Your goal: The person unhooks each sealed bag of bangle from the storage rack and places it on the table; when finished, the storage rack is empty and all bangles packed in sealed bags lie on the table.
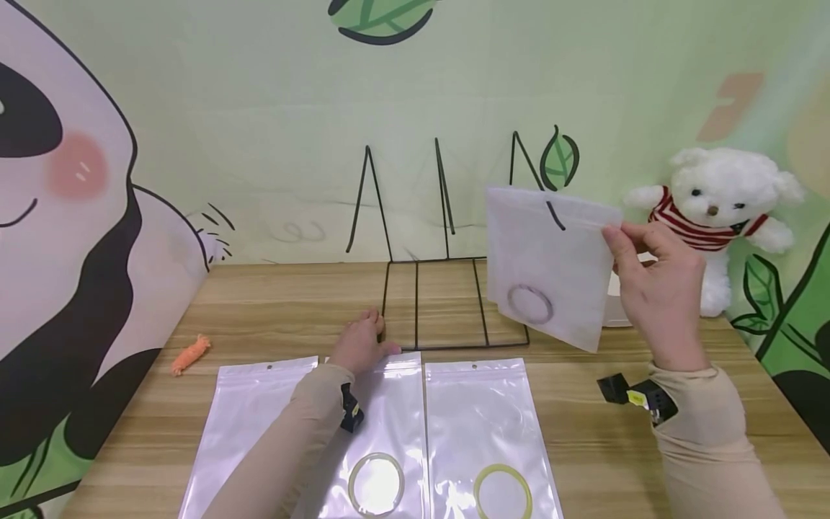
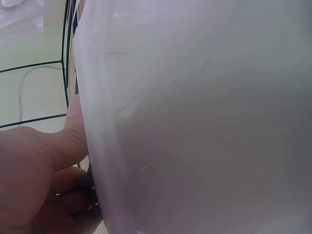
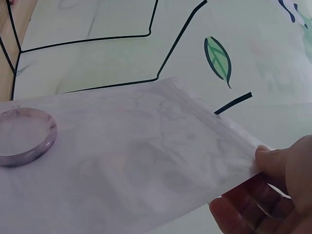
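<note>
A black wire display rack (image 1: 417,303) with upright prongs stands on the table. On its right prong hangs a translucent white zip bag (image 1: 564,267), the prong's tip poking through near the top. Inside the bag lies a purple bangle (image 3: 36,155). My right hand (image 1: 661,288) pinches the bag's upper right edge between thumb and fingers. At the rack's front left corner, my left hand (image 1: 359,342) holds the base wire with curled fingers; the bag in front partly covers them in the left wrist view.
Three flat bags lie in front: a left bag (image 1: 259,404), a middle bag (image 1: 395,404) with a pale bangle (image 1: 352,484), and a right bag (image 1: 480,411) with a yellow-green bangle (image 1: 478,497). An orange object (image 1: 191,355) lies left; a white teddy bear (image 1: 716,209) sits right.
</note>
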The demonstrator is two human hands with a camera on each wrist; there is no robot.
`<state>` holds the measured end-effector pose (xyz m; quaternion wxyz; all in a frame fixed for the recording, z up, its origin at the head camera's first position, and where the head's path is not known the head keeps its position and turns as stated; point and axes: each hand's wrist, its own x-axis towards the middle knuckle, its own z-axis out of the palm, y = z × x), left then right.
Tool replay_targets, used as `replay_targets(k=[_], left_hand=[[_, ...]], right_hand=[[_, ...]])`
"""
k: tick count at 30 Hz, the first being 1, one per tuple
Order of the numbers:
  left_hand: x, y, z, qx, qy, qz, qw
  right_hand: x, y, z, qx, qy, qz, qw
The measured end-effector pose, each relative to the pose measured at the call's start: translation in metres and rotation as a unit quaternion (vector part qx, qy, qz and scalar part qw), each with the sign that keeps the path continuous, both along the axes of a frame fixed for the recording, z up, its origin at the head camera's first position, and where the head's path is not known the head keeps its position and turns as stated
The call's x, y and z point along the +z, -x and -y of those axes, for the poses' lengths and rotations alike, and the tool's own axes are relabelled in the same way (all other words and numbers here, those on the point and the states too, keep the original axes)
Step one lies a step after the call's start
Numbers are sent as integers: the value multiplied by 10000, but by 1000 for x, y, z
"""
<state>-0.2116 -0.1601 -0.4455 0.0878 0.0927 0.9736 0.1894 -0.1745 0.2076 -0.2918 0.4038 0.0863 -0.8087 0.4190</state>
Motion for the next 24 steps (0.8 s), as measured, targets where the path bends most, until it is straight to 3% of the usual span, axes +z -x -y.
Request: replay_targets(k=[24], left_hand=[[0, 0, -1, 47, -23, 6, 10000]], right_hand=[[-2, -6, -4, -129, 592, -267, 9978]])
